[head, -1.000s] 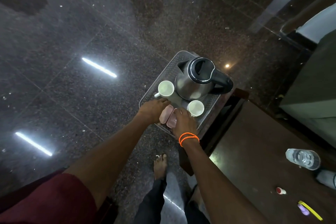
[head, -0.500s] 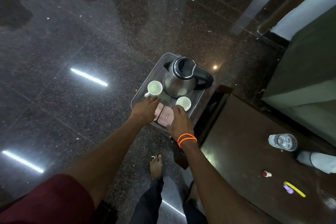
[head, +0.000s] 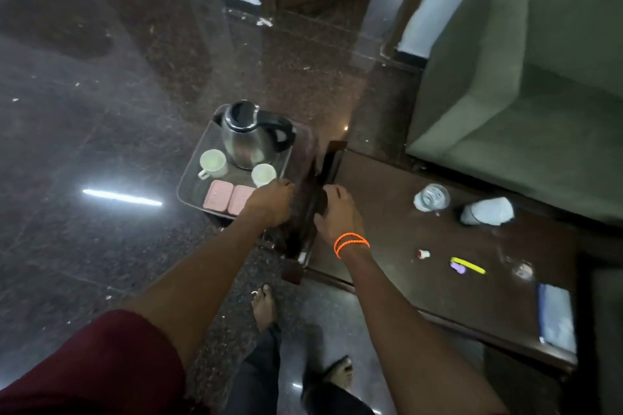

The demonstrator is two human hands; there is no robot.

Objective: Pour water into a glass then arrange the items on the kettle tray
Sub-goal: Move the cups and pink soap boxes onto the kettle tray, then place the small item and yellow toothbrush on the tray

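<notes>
Left hand [head: 269, 200], fingers loosely curled, touches the kettle tray [head: 188, 178] at centre frame; the empty, relaxed right hand [head: 333, 212] hovers just right of it.

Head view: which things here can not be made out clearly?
- Right hand: motion blur; grip unreadable.
- Left hand: fingertips blurred beside the small cup.
- Pink boxes: print too small; one partly behind the left hand.
- Kettle: lid closed, contents hidden.
</notes>
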